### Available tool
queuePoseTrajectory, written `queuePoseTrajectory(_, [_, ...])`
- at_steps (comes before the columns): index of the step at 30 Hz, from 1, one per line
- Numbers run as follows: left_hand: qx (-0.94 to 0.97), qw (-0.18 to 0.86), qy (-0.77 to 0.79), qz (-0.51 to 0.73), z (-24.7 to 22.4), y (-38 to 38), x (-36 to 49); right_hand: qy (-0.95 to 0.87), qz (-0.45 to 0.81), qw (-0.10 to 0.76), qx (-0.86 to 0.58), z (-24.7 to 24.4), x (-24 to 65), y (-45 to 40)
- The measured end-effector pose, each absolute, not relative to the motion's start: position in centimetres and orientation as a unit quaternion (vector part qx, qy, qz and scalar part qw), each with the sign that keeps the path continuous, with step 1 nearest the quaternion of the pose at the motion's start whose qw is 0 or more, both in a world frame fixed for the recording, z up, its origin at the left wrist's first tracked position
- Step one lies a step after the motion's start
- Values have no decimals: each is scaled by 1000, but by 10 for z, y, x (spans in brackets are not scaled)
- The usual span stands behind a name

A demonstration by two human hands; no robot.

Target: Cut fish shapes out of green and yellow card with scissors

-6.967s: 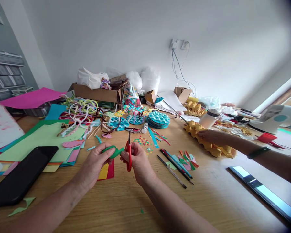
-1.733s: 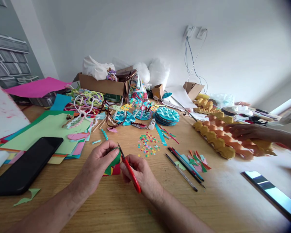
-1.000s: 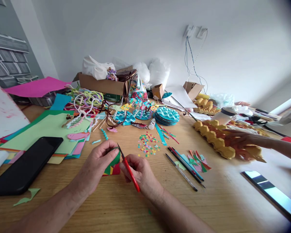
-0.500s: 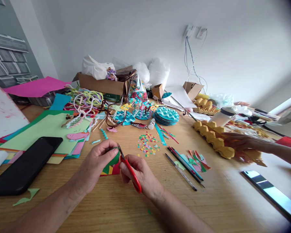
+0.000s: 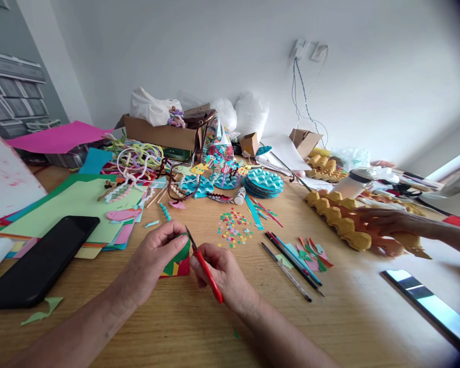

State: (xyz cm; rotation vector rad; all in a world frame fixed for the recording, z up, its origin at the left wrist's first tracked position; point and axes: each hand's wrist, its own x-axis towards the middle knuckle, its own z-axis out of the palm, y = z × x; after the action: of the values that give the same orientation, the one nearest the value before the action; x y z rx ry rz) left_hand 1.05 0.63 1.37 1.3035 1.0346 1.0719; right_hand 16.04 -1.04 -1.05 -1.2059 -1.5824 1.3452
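Note:
Between thumb and fingers, my left hand [image 5: 159, 250] pinches a piece of green paper [image 5: 181, 255]. My right hand [image 5: 218, 271] grips red-handled scissors [image 5: 207, 271], whose blades point up and away beside the green paper's right edge. In this view the blades look closed or nearly so. Behind and below the green piece, red and yellow paper [image 5: 182, 268] shows, partly covered by my left hand. Beyond my hands lie many small coloured paper dots [image 5: 233, 227] on the wooden table.
Pencils [image 5: 295, 258] and paper scraps [image 5: 314, 255] lie to the right. Another person's hand [image 5: 394, 222] is on a yellow egg carton [image 5: 337, 220]. Phones lie at left [image 5: 46, 260] and right [image 5: 425, 301]. Coloured sheets [image 5: 72, 209] are stacked left; wavy blue discs [image 5: 262, 182] stand farther back.
The scissors have turned slightly in my right hand, and their handles look narrower. My left hand stays nearly still. The other person's hand has shifted a little on the egg carton.

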Motion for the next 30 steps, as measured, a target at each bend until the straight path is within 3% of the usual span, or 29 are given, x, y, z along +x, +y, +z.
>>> queuePoseTrajectory(15, [560, 553, 427, 444, 9, 10, 8, -633, 484, 366, -481, -17, 162, -6])
queuePoseTrajectory(22, [541, 588, 414, 437, 10, 10, 5, -591, 574, 362, -436, -10, 162, -10])
queuePoseTrajectory(30, [558, 569, 416, 438, 7, 12, 5, -605, 545, 370, -447, -11, 163, -9])
